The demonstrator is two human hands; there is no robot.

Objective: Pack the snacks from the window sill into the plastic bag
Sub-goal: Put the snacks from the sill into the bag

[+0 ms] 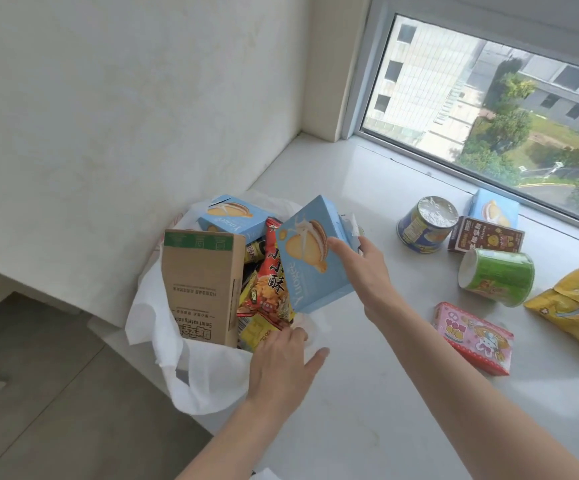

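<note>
A white plastic bag (191, 372) hangs open at the left end of the window sill (367, 393). Inside it stand a brown carton (200, 285), a red snack packet (274, 285) and a light blue biscuit box (232, 216). My right hand (364, 268) grips a second light blue biscuit box (312, 258), tilted over the bag's right rim. My left hand (281, 362) rests on the bag's near rim, fingers spread. On the sill to the right lie a blue can (425, 225), a green can (497, 277), a brown box (485, 239), a pink box (473, 337), a yellow bag (575, 310) and a third blue box (495, 209).
The window (489, 105) runs along the sill's far edge. A pale wall (125, 116) stands behind the bag. Grey floor (56, 410) lies below the sill's left edge.
</note>
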